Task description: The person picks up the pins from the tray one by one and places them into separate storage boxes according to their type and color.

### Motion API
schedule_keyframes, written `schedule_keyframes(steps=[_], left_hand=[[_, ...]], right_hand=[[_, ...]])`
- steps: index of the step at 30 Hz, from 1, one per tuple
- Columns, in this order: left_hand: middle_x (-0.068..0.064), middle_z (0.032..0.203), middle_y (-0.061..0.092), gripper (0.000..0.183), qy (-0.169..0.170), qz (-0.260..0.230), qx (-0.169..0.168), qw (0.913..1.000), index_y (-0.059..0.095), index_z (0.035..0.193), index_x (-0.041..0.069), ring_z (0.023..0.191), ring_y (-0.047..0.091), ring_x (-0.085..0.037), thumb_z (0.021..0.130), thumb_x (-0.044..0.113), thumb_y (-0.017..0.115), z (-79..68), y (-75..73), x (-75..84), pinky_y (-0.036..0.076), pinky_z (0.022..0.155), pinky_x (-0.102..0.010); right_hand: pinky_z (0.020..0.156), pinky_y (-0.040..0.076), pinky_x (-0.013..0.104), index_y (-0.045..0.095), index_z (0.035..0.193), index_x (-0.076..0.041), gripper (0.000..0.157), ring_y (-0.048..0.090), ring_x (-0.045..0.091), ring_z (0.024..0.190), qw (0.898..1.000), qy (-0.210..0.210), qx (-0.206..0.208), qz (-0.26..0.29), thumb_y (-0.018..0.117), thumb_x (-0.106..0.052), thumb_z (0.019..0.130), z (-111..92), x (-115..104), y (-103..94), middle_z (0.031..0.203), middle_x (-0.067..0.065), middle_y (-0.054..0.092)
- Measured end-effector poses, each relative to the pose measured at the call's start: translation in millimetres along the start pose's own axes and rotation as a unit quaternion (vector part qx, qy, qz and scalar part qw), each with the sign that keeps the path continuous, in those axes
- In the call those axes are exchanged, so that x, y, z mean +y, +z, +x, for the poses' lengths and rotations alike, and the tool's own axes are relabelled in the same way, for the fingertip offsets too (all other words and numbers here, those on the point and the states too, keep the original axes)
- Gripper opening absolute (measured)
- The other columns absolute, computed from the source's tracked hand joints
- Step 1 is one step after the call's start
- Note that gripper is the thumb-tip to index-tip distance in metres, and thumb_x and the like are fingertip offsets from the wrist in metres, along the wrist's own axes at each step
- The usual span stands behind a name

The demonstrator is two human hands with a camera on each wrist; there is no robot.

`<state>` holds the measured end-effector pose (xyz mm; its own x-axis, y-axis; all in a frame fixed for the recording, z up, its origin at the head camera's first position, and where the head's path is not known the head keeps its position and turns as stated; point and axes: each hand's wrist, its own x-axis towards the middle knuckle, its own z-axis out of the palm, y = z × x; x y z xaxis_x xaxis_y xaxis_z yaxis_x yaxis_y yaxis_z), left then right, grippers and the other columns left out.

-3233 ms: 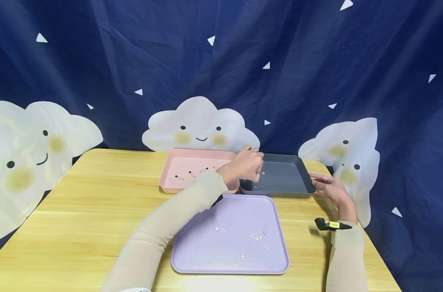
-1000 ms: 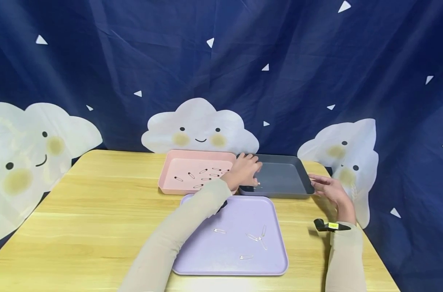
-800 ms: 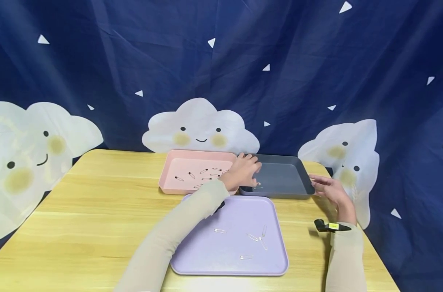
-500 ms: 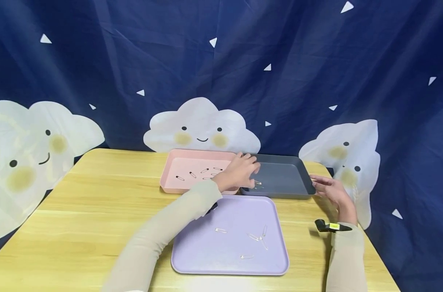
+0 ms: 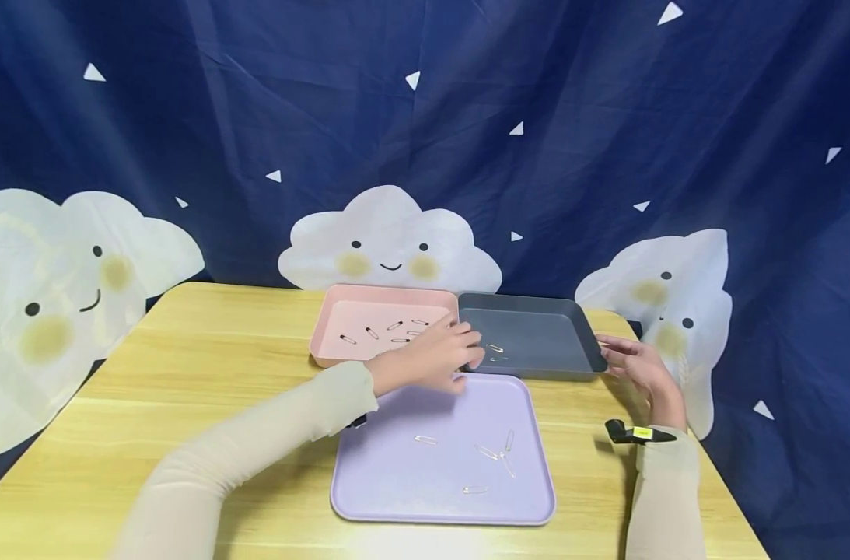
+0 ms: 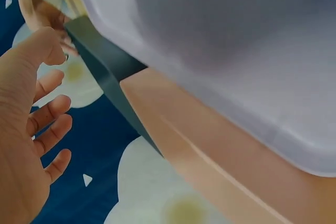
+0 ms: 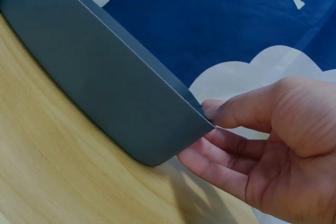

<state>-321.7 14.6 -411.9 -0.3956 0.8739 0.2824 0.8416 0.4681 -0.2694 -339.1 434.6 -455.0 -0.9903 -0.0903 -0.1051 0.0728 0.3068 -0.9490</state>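
Note:
My left hand [image 5: 435,358] hovers over the far edge of the lilac tray [image 5: 390,478], with part of the pink tray [image 5: 337,307] behind it. In the left wrist view its fingers [image 6: 50,111] are loosely bent, holding nothing. My right hand [image 5: 638,365] pinches the right corner of the dark grey tray [image 5: 547,338], thumb at the rim and fingers against the outer wall, as the right wrist view shows. Two safety pins [image 5: 494,348] lie in the grey tray's near left part. Several black-headed safety pins [image 5: 372,333] lie in the pink tray, some hidden by the hand.
Several light-coloured safety pins [image 5: 426,440] are scattered on the lilac tray, three of them bunched at its right. All the trays stand on a wooden table [image 5: 208,350], the pink and grey ones side by side. A dark blue curtain [image 5: 341,117] with cloud prints hangs behind.
From over the grey tray's left end, my left hand has drawn back left and nearer, uncovering the two safety pins there. My right hand has stayed at the grey tray's corner.

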Motion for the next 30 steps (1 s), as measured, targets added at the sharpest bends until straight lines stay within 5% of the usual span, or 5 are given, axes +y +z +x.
schedule_keyframes(steps=[14,30], left_hand=[[0.011,0.089,0.055,0.017,0.037,-0.081,-0.065,0.9939,0.064,0.088,0.026,0.093,0.053,-0.011,0.078,0.039,0.069,-57.7,0.4,19.9,0.039,0.089,-0.033],[0.014,0.090,0.055,0.022,0.041,-0.095,-0.124,0.9869,0.062,0.080,0.029,0.090,0.052,-0.008,0.071,0.044,0.075,-79.2,8.2,30.1,0.039,0.089,-0.031]], right_hand=[[0.076,0.058,0.021,0.056,0.143,0.001,0.044,0.071,0.002,0.087,1.000,-0.009,-0.004,0.029,0.060,-0.007,0.100,2,-1,-1.7,0.100,-0.018,0.075],[0.077,0.058,0.020,0.058,0.143,-0.003,0.043,0.071,0.002,0.087,1.000,-0.001,-0.006,0.024,0.061,-0.008,0.100,0,1,-0.7,0.099,-0.019,0.075]])
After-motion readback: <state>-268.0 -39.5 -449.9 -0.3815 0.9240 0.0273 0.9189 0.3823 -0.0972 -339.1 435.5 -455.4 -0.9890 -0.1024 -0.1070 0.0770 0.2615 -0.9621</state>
